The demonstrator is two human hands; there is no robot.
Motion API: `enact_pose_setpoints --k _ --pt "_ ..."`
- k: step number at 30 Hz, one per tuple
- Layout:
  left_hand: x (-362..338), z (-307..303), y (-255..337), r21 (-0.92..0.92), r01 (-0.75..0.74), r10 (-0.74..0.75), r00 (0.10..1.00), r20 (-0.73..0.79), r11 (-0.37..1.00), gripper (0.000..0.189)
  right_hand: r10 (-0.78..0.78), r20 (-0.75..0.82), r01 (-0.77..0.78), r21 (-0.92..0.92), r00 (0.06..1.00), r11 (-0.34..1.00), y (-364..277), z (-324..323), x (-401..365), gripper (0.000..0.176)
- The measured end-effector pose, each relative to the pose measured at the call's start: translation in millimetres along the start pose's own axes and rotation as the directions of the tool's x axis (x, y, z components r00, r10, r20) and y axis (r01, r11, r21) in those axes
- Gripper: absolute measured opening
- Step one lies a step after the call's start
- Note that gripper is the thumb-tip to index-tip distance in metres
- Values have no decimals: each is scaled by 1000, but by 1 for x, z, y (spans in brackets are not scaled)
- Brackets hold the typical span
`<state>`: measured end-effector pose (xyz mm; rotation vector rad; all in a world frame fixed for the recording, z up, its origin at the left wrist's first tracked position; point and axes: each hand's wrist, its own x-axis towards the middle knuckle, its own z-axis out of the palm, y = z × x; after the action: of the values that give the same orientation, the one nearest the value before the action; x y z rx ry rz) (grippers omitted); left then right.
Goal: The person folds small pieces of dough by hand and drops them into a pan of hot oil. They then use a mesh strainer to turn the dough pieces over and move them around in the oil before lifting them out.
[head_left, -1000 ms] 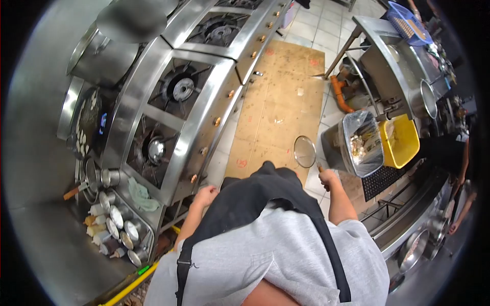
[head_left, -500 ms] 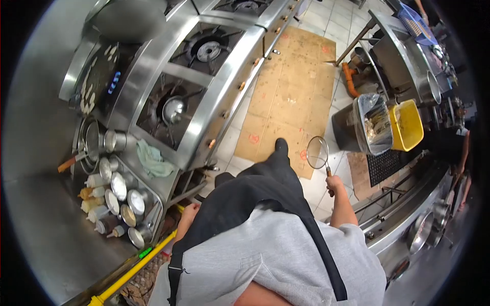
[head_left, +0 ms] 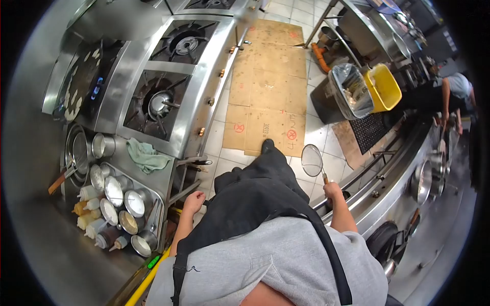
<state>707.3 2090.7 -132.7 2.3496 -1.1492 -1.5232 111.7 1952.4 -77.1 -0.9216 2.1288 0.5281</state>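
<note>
My right hand (head_left: 332, 190) is closed around the wooden handle of a round wire-mesh strainer (head_left: 312, 160). The strainer's mesh head points forward, above the tiled floor. Down at my left side, my left hand (head_left: 194, 202) has its fingers curled in, with nothing visible in them. It is nearest to the counter's edge and a metal tray (head_left: 162, 196) of steel containers and squeeze bottles. A second strainer with a wooden handle (head_left: 60, 182) rests on a metal bowl behind that tray.
Along the left runs a stove with a ladle (head_left: 161, 103) on one burner and a lit griddle (head_left: 76, 84). A green cloth (head_left: 146, 156) lies beside it. Cardboard (head_left: 268, 86) covers the floor. At right stand a lined bin (head_left: 332, 97), a yellow bin (head_left: 384, 89) and another person (head_left: 457, 86).
The view has shifted forward and turned to the right, bringing the other person and more right-hand counter into sight. My right hand still grips the strainer. My left hand shows more fully.
</note>
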Motion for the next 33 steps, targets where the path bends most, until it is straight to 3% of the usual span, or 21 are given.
enact_pose_setpoints --k 1,3,5,6,8,11,12,16,17,18,23,25,27,29,33 --pt "5 -3 14 5 -15 15 1000 4 1000 41 6 -8 -6 12 1000 1000 8 1 4 27" --pt "12 -13 45 205 -270 307 936 -174 941 40 -8 -27 6 -86 1000 996 26 5 13 42" --pt "16 -35 92 316 -430 531 738 -416 846 37 -36 -17 33 -131 999 991 38 0 19 43" --pt "14 -50 120 330 -380 500 726 -473 864 36 -61 -1 60 -186 998 981 42 -2 20 44" --pt "33 -70 146 283 -328 432 732 -527 901 34 -26 -9 25 -109 1000 994 45 -9 16 44" --pt "59 -90 175 116 -312 333 868 -368 943 33 18 -23 -17 25 1000 1000 55 -17 19 44" --pt "65 -89 176 126 -315 340 866 -367 941 33 27 -28 -25 80 999 996 60 -17 19 43" --pt "80 -63 177 331 -210 277 946 -170 920 36 47 22 -51 207 999 977 54 -40 -21 40" --pt "81 -51 173 416 -167 235 965 -118 894 37 -24 -79 36 159 997 987 79 -12 17 38" --pt "81 -39 170 425 -140 192 978 -83 894 36 -19 -70 32 191 997 981 80 -12 15 38" --pt "61 19 166 445 -121 106 993 60 887 34 -75 -61 84 168 995 982 113 25 43 39" --pt "56 33 169 459 -125 101 992 76 880 35 31 93 -49 202 995 978 106 11 24 38" --pt "54 39 179 496 -64 4 993 121 866 39 -30 40 23 167 999 986 126 38 50 36" --pt "62 38 182 529 -111 49 990 129 842 39 -75 -54 83 178 996 980 136 51 61 35" --pt "76 28 201 565 -171 123 985 121 807 36 -12 6 9 345 1000 939 119 24 30 31"
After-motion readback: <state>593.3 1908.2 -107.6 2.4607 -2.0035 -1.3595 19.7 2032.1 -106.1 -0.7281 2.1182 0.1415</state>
